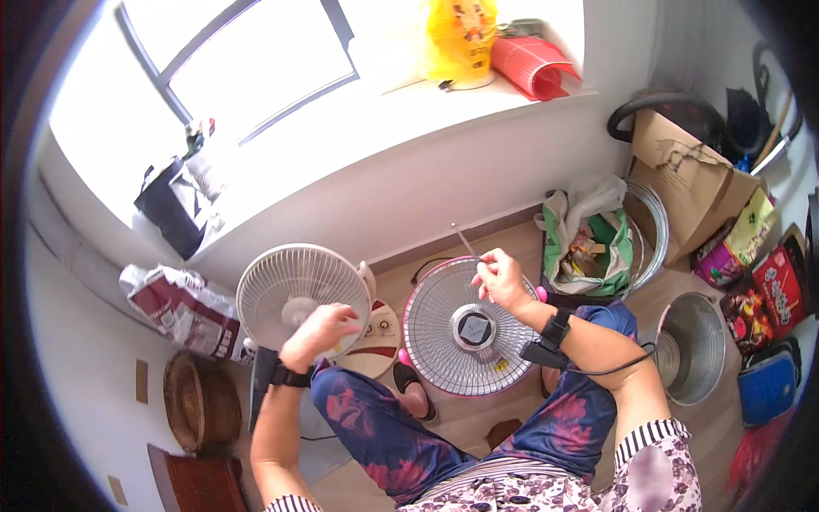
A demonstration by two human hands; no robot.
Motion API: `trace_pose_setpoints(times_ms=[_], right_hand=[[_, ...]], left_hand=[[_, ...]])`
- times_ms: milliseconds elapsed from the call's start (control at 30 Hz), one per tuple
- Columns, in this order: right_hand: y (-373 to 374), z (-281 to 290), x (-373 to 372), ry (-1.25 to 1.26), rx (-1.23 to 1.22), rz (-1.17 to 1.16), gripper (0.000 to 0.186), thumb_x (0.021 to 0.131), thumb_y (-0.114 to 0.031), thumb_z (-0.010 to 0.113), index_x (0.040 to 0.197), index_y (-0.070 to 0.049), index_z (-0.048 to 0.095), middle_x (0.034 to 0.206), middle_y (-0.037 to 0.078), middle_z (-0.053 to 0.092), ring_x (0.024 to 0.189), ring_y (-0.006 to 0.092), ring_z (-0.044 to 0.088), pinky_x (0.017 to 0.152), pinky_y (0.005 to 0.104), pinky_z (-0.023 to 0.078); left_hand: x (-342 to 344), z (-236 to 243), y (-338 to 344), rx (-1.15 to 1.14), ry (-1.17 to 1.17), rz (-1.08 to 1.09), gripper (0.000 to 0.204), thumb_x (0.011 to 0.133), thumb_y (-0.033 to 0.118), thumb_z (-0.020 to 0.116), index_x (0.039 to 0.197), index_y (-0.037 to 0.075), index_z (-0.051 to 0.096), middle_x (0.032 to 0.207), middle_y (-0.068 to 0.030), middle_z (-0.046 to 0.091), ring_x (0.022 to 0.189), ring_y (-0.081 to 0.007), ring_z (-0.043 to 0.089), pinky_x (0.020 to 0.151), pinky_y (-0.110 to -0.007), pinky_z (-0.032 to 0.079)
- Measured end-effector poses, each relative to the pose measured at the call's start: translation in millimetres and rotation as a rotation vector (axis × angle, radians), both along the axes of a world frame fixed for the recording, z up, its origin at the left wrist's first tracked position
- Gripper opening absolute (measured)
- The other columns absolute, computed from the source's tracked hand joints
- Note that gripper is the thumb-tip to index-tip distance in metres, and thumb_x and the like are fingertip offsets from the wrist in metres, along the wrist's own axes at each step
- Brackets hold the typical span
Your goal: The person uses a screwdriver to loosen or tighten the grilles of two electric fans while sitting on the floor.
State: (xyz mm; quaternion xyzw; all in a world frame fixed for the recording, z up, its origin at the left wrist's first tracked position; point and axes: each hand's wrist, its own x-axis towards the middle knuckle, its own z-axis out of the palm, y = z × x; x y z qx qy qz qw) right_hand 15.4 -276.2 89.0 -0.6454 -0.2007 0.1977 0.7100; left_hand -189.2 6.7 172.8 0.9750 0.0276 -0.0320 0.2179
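Note:
My right hand (503, 282) grips a slim metal tool (461, 235), like a screwdriver shaft, pointing up and away above a pink-rimmed round heater (435, 346) with a wire grille and a dark centre. My left hand (327, 328) hovers at the lower right of a white fan-shaped appliance (277, 286) with a wire grille, its bent fingers apart and holding nothing I can see. That appliance's white and red base (380, 341) shows behind my hand, between the two grilles. Whether my left fingertips touch the grille is unclear.
At right stand a green bag (610, 256), cardboard (682, 188), a metal bucket (712, 350) and colourful packets (776, 286). At left lie a printed sack (183, 303), a wooden tub (183, 401) and a brown board (213, 486). The windowsill (384, 111) holds bags and a red roll (533, 68).

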Motion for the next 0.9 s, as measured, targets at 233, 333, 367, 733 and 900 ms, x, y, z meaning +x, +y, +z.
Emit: trace_pose_setpoints(times_ms=[233, 333, 367, 733, 900], right_hand=[[-8, 4, -8, -0.003, 0.025, -0.013, 0.016, 0.088, -0.010, 0.049, 0.097, 0.002, 0.043, 0.067, 0.011, 0.061, 0.041, 0.0110, 0.053, 0.031, 0.0218, 0.036], [-10, 9, -10, 0.007, 0.021, -0.012, 0.016, 0.088, -0.010, 0.049, 0.097, 0.002, 0.043, 0.067, 0.011, 0.061, 0.042, 0.0109, 0.054, 0.032, 0.0217, 0.036], [-10, 8, -10, 0.012, 0.032, -0.006, 0.017, 0.088, -0.010, 0.050, 0.098, 0.002, 0.043, 0.067, 0.010, 0.061, 0.042, 0.0107, 0.053, 0.033, 0.0215, 0.036], [-10, 5, -9, -0.002, -0.005, 0.030, 0.015, 0.089, -0.009, 0.048, 0.097, 0.002, 0.042, 0.067, 0.009, 0.061, 0.044, 0.0092, 0.053, 0.040, 0.0233, 0.043], [-12, 6, -10, 0.003, -0.039, 0.023, 0.014, 0.089, -0.008, 0.047, 0.097, 0.003, 0.043, 0.068, 0.009, 0.061, 0.044, 0.0090, 0.053, 0.041, 0.0235, 0.045]], left_hand=[[75, -42, -67, -0.179, -0.146, -0.225, 0.017, 0.079, 0.012, 0.063, 0.087, -0.003, 0.060, 0.079, -0.0134, 0.061, 0.075, -0.0250, 0.061, 0.067, -0.033, 0.049], [93, -69, -72, -0.291, -0.374, -0.067, 0.013, 0.077, 0.008, 0.063, 0.082, -0.003, 0.059, 0.073, -0.0145, 0.057, 0.065, -0.0271, 0.057, 0.060, -0.033, 0.046], [95, -78, -71, -0.336, -0.436, -0.010, 0.010, 0.079, 0.006, 0.059, 0.077, -0.004, 0.056, 0.071, -0.0141, 0.055, 0.062, -0.0268, 0.055, 0.058, -0.033, 0.044], [108, -86, -79, -0.387, -0.442, 0.013, 0.026, 0.090, 0.015, 0.047, 0.072, -0.003, 0.053, 0.067, -0.0136, 0.050, 0.062, -0.0260, 0.051, 0.059, -0.033, 0.041], [107, -89, -80, -0.424, -0.463, 0.027, 0.028, 0.090, 0.017, 0.046, 0.072, -0.003, 0.054, 0.067, -0.0138, 0.051, 0.062, -0.0266, 0.052, 0.059, -0.033, 0.041]])
